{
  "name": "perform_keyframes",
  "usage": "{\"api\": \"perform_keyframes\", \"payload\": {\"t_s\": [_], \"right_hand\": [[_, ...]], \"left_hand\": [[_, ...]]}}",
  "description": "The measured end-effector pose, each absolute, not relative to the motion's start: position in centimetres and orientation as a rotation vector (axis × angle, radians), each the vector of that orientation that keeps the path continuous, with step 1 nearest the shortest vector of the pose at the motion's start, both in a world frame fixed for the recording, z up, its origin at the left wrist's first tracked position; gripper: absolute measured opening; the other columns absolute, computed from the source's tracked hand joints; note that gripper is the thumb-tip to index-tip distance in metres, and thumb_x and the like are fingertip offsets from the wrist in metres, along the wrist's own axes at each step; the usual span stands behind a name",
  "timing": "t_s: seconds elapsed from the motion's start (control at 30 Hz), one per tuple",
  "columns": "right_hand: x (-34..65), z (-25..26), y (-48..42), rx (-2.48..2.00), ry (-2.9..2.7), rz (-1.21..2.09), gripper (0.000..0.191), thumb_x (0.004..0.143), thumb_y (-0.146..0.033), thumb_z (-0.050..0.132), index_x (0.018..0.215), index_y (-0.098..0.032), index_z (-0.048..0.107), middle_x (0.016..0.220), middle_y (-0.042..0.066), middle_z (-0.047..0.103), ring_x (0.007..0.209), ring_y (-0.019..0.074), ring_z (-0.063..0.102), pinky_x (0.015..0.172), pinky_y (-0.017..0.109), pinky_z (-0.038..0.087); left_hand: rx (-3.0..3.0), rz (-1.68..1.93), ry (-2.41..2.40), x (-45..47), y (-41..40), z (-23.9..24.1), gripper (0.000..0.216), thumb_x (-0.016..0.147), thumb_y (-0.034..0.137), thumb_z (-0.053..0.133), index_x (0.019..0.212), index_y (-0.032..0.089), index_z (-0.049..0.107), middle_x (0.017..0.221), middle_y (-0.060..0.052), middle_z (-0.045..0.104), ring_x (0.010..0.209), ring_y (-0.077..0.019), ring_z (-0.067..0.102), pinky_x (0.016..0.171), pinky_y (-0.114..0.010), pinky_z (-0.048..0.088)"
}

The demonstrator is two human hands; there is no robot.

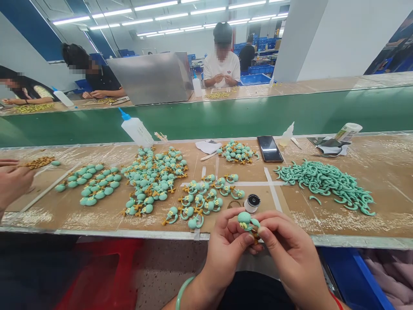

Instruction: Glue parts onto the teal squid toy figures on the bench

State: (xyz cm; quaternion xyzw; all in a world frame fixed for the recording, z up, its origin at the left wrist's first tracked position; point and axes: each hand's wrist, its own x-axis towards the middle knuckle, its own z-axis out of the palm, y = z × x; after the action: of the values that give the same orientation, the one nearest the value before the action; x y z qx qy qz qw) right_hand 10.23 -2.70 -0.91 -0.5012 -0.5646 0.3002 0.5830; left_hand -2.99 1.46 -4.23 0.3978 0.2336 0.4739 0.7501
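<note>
While both hands pinch it at the near edge of the bench, the figure (248,220) sits between them: a teal, bulb-headed toy with yellow eyes, a curved teal arm hooked at its side and a brown-orange base mostly hidden by fingers. The left hand (226,245) clamps it from below and behind with thumb and forefinger; the right hand (287,245) closes on its lower right side, fingertips together on the arm or base, I cannot tell which.

Judging by the bench, the job is well under way but far from over. Just beyond the hands lies a cluster of figures with arms (206,198), seemingly finished. Farther left, a bigger heap (155,178) shows heads on brown bases, apparently armless, and left of that lie bare heads (93,183). To the right, a large pile of loose arms (325,181) suggests many fittings remain.

A small round pot (252,202) stands just beside the hands, a phone (269,148) farther back, a squeeze bottle (135,129) by the green belt (226,116). Another person's hand (13,181) rests at the far left.
</note>
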Motion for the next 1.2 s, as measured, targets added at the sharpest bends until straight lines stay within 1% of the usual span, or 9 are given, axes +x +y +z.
{"api": "perform_keyframes", "payload": {"t_s": [0.1, 0.2, 0.3, 0.4, 0.53, 0.7, 0.87, 1.0, 1.2], "right_hand": [[10.4, -0.8, -2.7, -1.167, -1.440, 0.523, 0.018, 0.093, -0.014, 0.055, 0.078, -0.020, 0.063, 0.097, 0.004, 0.063, 0.092, 0.0128, 0.061, 0.078, 0.021, 0.052], [10.5, -0.9, -2.7, -1.145, -1.582, 0.228, 0.015, 0.088, -0.004, 0.055, 0.091, -0.015, 0.065, 0.096, 0.006, 0.063, 0.103, 0.0168, 0.056, 0.093, 0.028, 0.046], [10.5, -1.2, -2.8, -1.105, -1.689, -0.018, 0.021, 0.084, 0.004, 0.055, 0.096, -0.010, 0.064, 0.098, 0.009, 0.064, 0.111, 0.0219, 0.051, 0.096, 0.034, 0.043], [10.5, -1.4, -3.1, -1.077, -1.759, -0.120, 0.023, 0.082, 0.005, 0.056, 0.097, -0.010, 0.063, 0.104, 0.010, 0.065, 0.115, 0.0275, 0.048, 0.096, 0.042, 0.042], [10.5, -1.4, -3.4, -1.119, -1.831, -0.100, 0.024, 0.085, 0.001, 0.056, 0.103, -0.014, 0.060, 0.108, 0.008, 0.066, 0.118, 0.0281, 0.043, 0.099, 0.045, 0.039], [10.4, -0.8, -3.2, -1.143, -1.712, -0.062, 0.012, 0.086, -0.010, 0.062, 0.095, -0.017, 0.059, 0.103, 0.007, 0.061, 0.111, 0.0267, 0.046, 0.094, 0.043, 0.039], [10.5, -0.3, -2.9, -1.218, -1.594, 0.002, 0.019, 0.086, -0.029, 0.070, 0.086, -0.018, 0.055, 0.088, 0.004, 0.056, 0.086, 0.0198, 0.048, 0.078, 0.036, 0.039], [10.7, -0.6, -2.8, -1.268, -1.672, 0.196, 0.018, 0.089, -0.031, 0.066, 0.081, -0.018, 0.056, 0.076, 0.002, 0.055, 0.073, 0.0173, 0.045, 0.066, 0.032, 0.034], [10.3, -1.1, -2.7, -1.296, -1.658, 0.356, 0.013, 0.094, -0.030, 0.056, 0.090, -0.018, 0.060, 0.081, 0.004, 0.056, 0.077, 0.0180, 0.048, 0.066, 0.031, 0.035]], "left_hand": [[0.892, 1.041, 0.535, -3.1, 1.3, -3.9, 0.037, 0.081, 0.017, 0.075, 0.113, 0.029, 0.062, 0.079, 0.001, 0.073, 0.061, -0.0098, 0.067, 0.057, -0.016, 0.055], [0.945, 1.040, 0.577, -3.4, 1.0, -3.3, 0.037, 0.083, 0.016, 0.072, 0.116, 0.029, 0.062, 0.085, -0.001, 0.072, 0.071, -0.0106, 0.066, 0.066, -0.019, 0.056], [0.993, 1.011, 0.511, -3.7, 0.7, -2.8, 0.039, 0.086, 0.026, 0.070, 0.123, 0.028, 0.058, 0.097, -0.004, 0.068, 0.086, -0.0135, 0.064, 0.078, -0.022, 0.054], [0.953, 1.002, 0.426, -3.8, 0.7, -2.7, 0.042, 0.083, 0.035, 0.073, 0.121, 0.028, 0.057, 0.096, -0.003, 0.065, 0.087, -0.0144, 0.062, 0.077, -0.022, 0.052], [0.920, 0.982, 0.422, -3.6, 0.9, -2.6, 0.037, 0.082, 0.032, 0.073, 0.116, 0.029, 0.057, 0.095, -0.004, 0.067, 0.085, -0.0155, 0.063, 0.075, -0.023, 0.051], [0.874, 0.979, 0.314, -3.4, 0.9, -2.6, 0.031, 0.087, 0.032, 0.067, 0.116, 0.027, 0.057, 0.098, -0.004, 0.070, 0.087, -0.0148, 0.065, 0.077, -0.022, 0.050], [0.830, 0.983, 0.317, -3.1, 0.7, -2.6, 0.033, 0.088, 0.039, 0.065, 0.117, 0.026, 0.055, 0.104, -0.009, 0.072, 0.102, -0.0228, 0.065, 0.095, -0.038, 0.046], [0.780, 0.987, 0.348, -3.0, 0.4, -2.7, 0.035, 0.088, 0.040, 0.064, 0.117, 0.026, 0.053, 0.114, -0.011, 0.070, 0.114, -0.0257, 0.060, 0.101, -0.042, 0.041], [0.732, 1.024, 0.374, -2.6, 0.1, -2.6, 0.031, 0.090, 0.038, 0.062, 0.116, 0.026, 0.051, 0.120, -0.012, 0.068, 0.119, -0.0269, 0.057, 0.105, -0.044, 0.036]]}}
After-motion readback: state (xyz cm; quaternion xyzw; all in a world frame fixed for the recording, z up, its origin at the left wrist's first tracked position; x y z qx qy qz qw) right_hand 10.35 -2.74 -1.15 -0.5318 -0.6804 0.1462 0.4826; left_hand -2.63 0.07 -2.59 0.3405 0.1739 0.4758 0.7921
